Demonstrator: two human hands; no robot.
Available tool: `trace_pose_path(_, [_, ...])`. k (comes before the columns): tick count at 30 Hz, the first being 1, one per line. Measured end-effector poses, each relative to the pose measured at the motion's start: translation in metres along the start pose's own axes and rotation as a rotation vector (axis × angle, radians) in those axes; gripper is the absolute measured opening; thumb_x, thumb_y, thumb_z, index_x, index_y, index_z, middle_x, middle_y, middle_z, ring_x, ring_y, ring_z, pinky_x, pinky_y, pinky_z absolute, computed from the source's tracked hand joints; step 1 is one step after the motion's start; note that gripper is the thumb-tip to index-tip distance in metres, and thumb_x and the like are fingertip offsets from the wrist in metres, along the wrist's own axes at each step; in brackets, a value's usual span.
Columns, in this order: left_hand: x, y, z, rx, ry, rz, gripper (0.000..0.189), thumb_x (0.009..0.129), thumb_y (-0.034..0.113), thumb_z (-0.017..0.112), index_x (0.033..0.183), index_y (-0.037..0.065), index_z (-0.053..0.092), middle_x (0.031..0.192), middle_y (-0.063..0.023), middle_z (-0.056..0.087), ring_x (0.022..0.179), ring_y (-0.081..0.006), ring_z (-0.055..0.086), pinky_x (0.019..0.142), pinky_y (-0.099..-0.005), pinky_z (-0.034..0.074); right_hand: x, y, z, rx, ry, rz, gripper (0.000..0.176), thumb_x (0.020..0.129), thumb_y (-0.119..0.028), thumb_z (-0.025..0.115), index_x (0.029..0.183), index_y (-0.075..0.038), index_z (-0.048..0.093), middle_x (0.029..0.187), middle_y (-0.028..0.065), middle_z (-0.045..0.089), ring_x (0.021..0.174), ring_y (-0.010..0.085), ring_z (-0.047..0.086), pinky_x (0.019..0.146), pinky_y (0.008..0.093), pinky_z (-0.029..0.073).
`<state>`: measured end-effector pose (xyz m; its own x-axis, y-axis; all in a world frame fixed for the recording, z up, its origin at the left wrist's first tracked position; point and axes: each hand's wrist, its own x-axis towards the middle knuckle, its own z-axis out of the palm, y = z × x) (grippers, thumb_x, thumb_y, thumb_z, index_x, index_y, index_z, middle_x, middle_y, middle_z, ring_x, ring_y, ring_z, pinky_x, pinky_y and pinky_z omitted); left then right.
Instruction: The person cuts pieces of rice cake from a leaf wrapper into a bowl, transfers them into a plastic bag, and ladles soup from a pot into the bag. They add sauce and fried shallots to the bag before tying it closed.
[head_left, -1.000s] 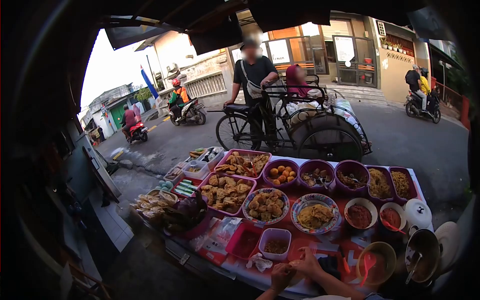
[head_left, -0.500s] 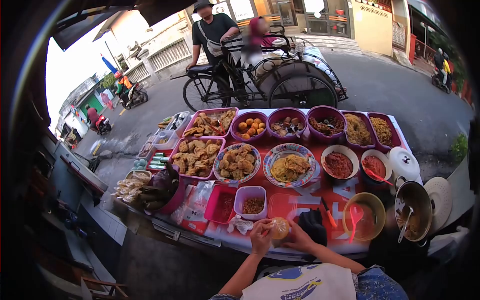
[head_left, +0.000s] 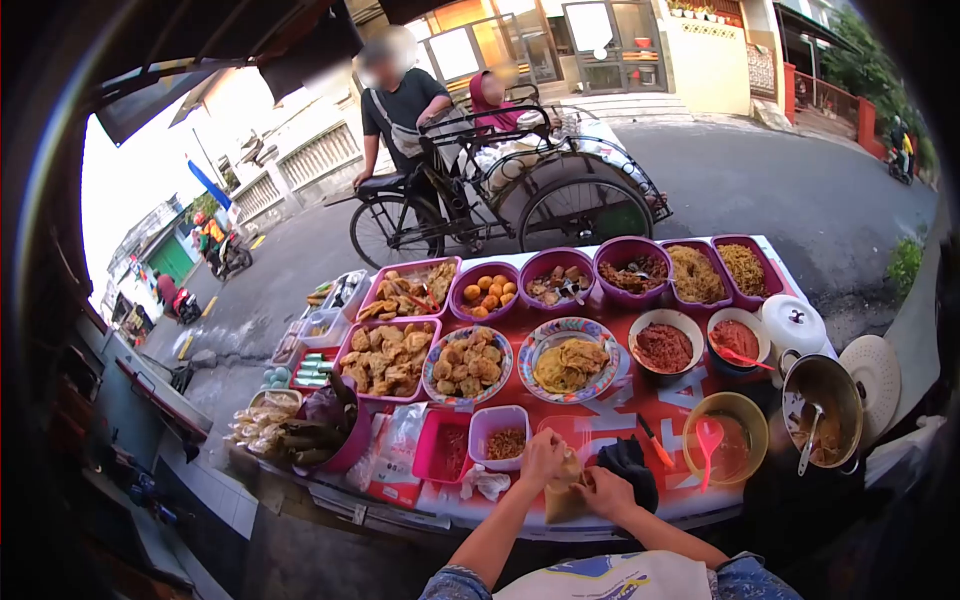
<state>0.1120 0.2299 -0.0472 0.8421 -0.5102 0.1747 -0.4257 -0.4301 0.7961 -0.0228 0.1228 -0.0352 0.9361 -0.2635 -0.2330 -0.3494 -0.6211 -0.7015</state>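
Note:
A small clear plastic bag with tan-brown contents [head_left: 566, 503] hangs between my hands at the near edge of the table. My left hand [head_left: 543, 458] is closed on the upper part of the bag. Lower and to the right, my right hand [head_left: 608, 494] has its fingers closed at the side of the bag. Just beyond my right hand lies a dark cloth [head_left: 628, 470]. Left of my left hand are a crumpled white tissue [head_left: 486, 483] and a pale tub [head_left: 499, 420] with brown bits. What exactly fills the bag is too small to tell.
Fried food fills a pink tray [head_left: 438, 330]. Nearby are a patterned plate [head_left: 527, 378], a bowl of red sambal [head_left: 690, 325], a yellowish basin [head_left: 765, 440] with a pink ladle [head_left: 709, 440], a pot [head_left: 855, 405] and an orange-handled knife [head_left: 655, 440]. A person stands by a cycle rickshaw [head_left: 590, 205] carrying a passenger.
My left hand has risen along the bag, which now hangs stretched downward instead of showing its round side. My right hand has stayed low beside it. My view has shifted; motorbikes have moved along the street.

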Motion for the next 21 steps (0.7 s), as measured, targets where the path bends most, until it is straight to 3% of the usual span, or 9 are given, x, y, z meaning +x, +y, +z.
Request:
trace_pose_path(1, [0.000,0.004,-0.003,0.067,-0.016,-0.010,0.012,0.073,0.015,0.061,0.077,0.004,0.056,0.079,-0.0123,0.061,0.071,-0.0295,0.058,0.065,-0.0345,0.046,0.000,0.004,-0.004,-0.003,0.016,0.006,0.052,0.067,-0.039,0.065,0.108,-0.012,0.047,0.095,0.0122,0.054,0.093,0.0275,0.051,0.075,0.0356,0.043])
trace_pose_path(3, [-0.005,0.009,-0.004,0.175,-0.024,0.033,0.017,0.073,0.016,0.060,0.083,0.002,0.058,0.086,-0.0140,0.060,0.082,-0.0305,0.056,0.070,-0.0390,0.045,-0.009,0.016,-0.013,-0.395,0.439,-0.217,0.048,0.069,-0.035,0.064,0.111,-0.018,0.048,0.098,0.0097,0.051,0.098,0.0281,0.046,0.079,0.0365,0.041])
trace_pose_path(7, [-0.019,0.029,0.010,0.127,0.096,0.206,0.023,0.072,0.017,0.061,0.090,0.002,0.058,0.092,-0.0138,0.057,0.092,-0.0289,0.052,0.077,-0.0365,0.042,-0.008,0.035,-0.004,-0.578,0.355,0.094,0.048,0.068,-0.024,0.066,0.112,-0.018,0.047,0.100,0.0068,0.049,0.096,0.0277,0.045,0.078,0.0379,0.041])
trace_pose_path(8, [-0.025,0.026,0.018,0.084,-0.040,0.173,0.026,0.073,0.018,0.061,0.094,0.002,0.057,0.097,-0.0141,0.055,0.094,-0.0281,0.051,0.080,-0.0350,0.040,-0.001,0.042,0.000,-0.581,0.357,0.096,0.048,0.068,-0.024,0.066,0.112,-0.018,0.047,0.100,0.0068,0.049,0.096,0.0277,0.045,0.078,0.0379,0.041])
trace_pose_path(12, [-0.037,0.038,0.027,-0.091,-0.418,-0.074,0.038,0.078,0.026,0.058,0.107,0.002,0.053,0.104,-0.0166,0.051,0.098,-0.0279,0.049,0.086,-0.0333,0.036,0.013,0.074,-0.004,-0.105,0.364,-0.039,0.034,0.073,-0.013,0.062,0.104,-0.012,0.048,0.092,0.0105,0.053,0.080,0.0257,0.054,0.071,0.0323,0.044])
trace_pose_path(14, [-0.036,0.035,0.039,0.001,-0.355,0.011,0.042,0.080,0.029,0.056,0.112,0.002,0.049,0.105,-0.0173,0.050,0.099,-0.0276,0.048,0.086,-0.0329,0.037,0.014,0.072,-0.012,0.040,0.443,-0.142,0.027,0.076,-0.010,0.060,0.100,-0.010,0.048,0.087,0.0098,0.055,0.074,0.0228,0.056,0.068,0.0297,0.045])
trace_pose_path(16, [-0.038,0.040,0.050,0.091,-0.296,0.095,0.047,0.083,0.033,0.053,0.117,0.002,0.044,0.107,-0.0179,0.049,0.100,-0.0272,0.048,0.086,-0.0325,0.037,0.003,0.048,-0.021,0.639,0.417,0.017,0.014,0.082,-0.010,0.054,0.094,-0.005,0.052,0.079,0.0047,0.056,0.072,0.0144,0.055,0.065,0.0269,0.044])
trace_pose_path(18, [-0.035,0.051,0.058,-0.581,-0.396,-0.086,0.047,0.084,0.034,0.050,0.116,0.000,0.041,0.109,-0.0206,0.048,0.104,-0.0319,0.047,0.089,-0.0331,0.035,0.002,0.038,-0.008,1.028,0.363,0.060,0.014,0.088,-0.008,0.045,0.099,-0.004,0.052,0.085,0.0030,0.056,0.076,0.0096,0.052,0.068,0.0235,0.043])
trace_pose_path(21, [-0.038,0.069,0.054,-0.567,-0.336,-0.176,0.039,0.086,0.032,0.048,0.111,0.002,0.044,0.097,-0.0186,0.054,0.095,-0.0285,0.053,0.082,-0.0329,0.039,0.004,0.035,0.002,0.890,0.534,-0.063,0.017,0.087,-0.006,0.044,0.102,-0.003,0.051,0.086,0.0052,0.057,0.076,0.0099,0.052,0.070,0.0246,0.043])
